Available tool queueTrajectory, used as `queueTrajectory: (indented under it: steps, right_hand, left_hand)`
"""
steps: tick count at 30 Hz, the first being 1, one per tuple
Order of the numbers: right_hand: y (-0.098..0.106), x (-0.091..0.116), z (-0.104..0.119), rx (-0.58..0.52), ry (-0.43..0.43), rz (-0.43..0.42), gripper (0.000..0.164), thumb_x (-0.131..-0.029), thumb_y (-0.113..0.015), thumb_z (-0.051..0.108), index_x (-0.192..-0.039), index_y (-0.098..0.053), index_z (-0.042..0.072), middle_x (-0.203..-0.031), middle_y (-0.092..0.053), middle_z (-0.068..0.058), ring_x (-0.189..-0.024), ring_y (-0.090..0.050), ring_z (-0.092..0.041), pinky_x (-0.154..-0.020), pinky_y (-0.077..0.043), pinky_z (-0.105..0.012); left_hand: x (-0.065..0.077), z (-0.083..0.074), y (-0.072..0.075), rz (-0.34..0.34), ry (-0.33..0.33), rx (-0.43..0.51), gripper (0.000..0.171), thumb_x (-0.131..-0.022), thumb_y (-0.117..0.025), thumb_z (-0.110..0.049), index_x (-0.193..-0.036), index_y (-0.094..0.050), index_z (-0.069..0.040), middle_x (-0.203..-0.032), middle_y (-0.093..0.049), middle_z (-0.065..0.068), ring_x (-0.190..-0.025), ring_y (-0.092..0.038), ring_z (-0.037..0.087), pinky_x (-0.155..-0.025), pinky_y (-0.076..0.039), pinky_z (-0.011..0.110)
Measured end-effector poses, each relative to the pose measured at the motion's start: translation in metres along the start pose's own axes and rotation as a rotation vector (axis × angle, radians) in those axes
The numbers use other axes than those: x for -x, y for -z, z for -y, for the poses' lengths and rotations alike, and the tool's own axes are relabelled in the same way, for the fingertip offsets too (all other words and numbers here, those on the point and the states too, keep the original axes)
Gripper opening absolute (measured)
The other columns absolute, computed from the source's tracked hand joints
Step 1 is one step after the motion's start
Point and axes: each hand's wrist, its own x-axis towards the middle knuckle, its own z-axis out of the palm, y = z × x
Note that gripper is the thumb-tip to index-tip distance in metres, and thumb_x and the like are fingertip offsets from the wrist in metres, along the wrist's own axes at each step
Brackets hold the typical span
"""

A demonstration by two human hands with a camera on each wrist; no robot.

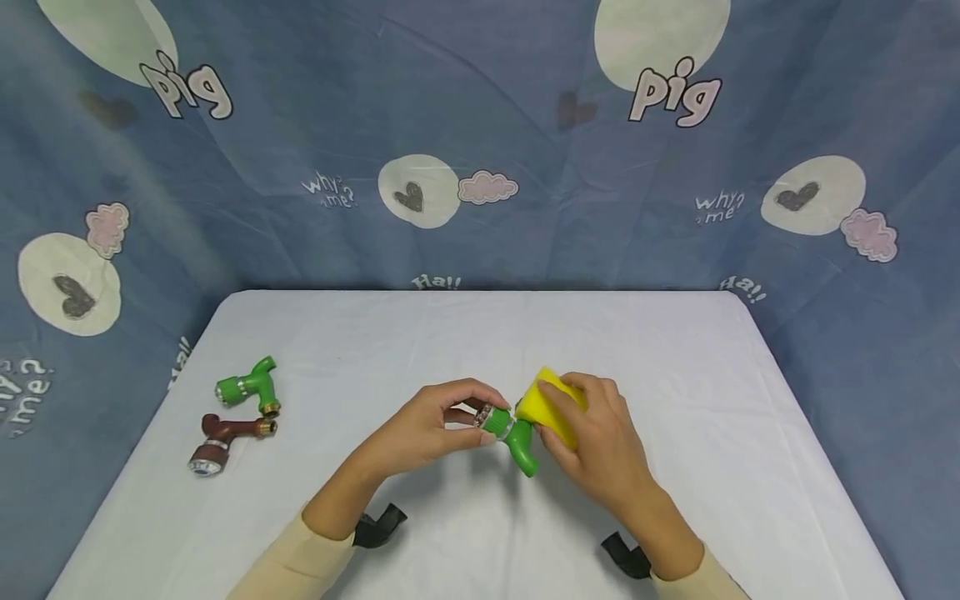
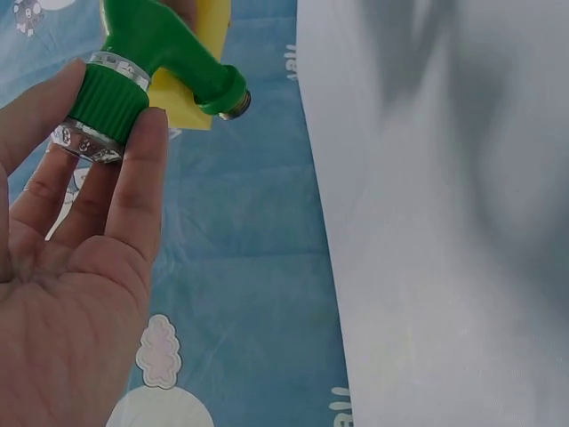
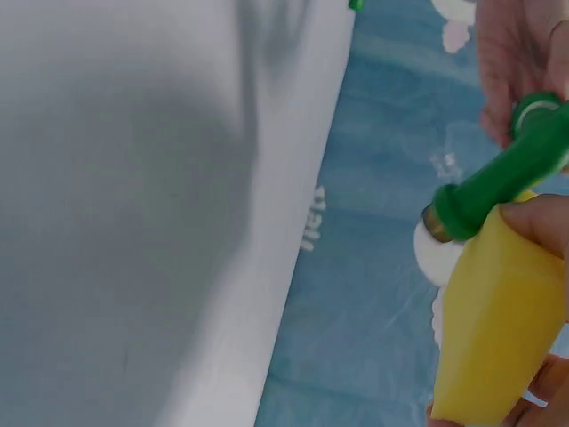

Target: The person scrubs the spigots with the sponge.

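My left hand (image 1: 429, 425) grips a green faucet (image 1: 522, 450) by its ribbed knob end, thumb on one side and fingers on the other. In the left wrist view the faucet (image 2: 160, 40) shows a clear cap, a silver ring and a brass-tipped branch. My right hand (image 1: 600, 446) holds a yellow sponge (image 1: 551, 408) against the faucet's body, just right of the left hand. Up close in the right wrist view, the sponge (image 3: 502, 320) is a thick block pinched under the thumb, right beside the green pipe. Both hands are raised over the white table.
On the left of the white table (image 1: 360, 350) lie another green faucet (image 1: 251, 387) and a brown faucet (image 1: 225, 442) with a clear cap. Black straps (image 1: 380, 527) hang at both wrists. A blue printed cloth (image 1: 480, 108) hangs behind the table.
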Motion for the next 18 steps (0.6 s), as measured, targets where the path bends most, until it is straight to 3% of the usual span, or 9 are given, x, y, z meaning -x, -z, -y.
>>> queueTrajectory:
  steps: [8, 13, 18]
  right_hand:
    - [0.002, 0.003, -0.013, 0.056, -0.074, -0.016, 0.049, -0.085, -0.084, 0.02, -0.131, -0.071, 0.01, -0.126, -0.06, -0.021, -0.107, -0.053, -0.042, -0.085, -0.045, -0.05]
    - [0.008, 0.001, -0.012, -0.049, -0.099, -0.053, 0.052, -0.085, -0.086, 0.017, -0.134, -0.069, 0.011, -0.131, -0.059, -0.017, -0.111, -0.053, -0.036, -0.084, -0.05, -0.046]
    - [0.012, -0.005, -0.005, -0.197, -0.044, 0.029, 0.048, -0.088, -0.082, 0.016, -0.135, -0.07, 0.015, -0.138, -0.058, -0.008, -0.118, -0.051, -0.027, -0.082, -0.053, -0.043]
  left_hand:
    - [-0.002, -0.001, -0.002, 0.0, 0.056, 0.027, 0.037, -0.094, -0.08, -0.007, -0.128, -0.07, -0.014, -0.126, -0.068, 0.001, -0.113, -0.067, 0.023, -0.095, -0.057, 0.036]
    - [-0.002, -0.001, -0.001, -0.015, 0.075, 0.041, 0.039, -0.094, -0.08, -0.009, -0.13, -0.069, -0.016, -0.129, -0.067, 0.002, -0.107, -0.072, 0.023, -0.093, -0.058, 0.038]
    - [-0.004, -0.002, -0.001, -0.026, 0.091, 0.042, 0.04, -0.095, -0.079, -0.01, -0.133, -0.069, -0.018, -0.132, -0.066, 0.001, -0.108, -0.073, 0.022, -0.093, -0.058, 0.036]
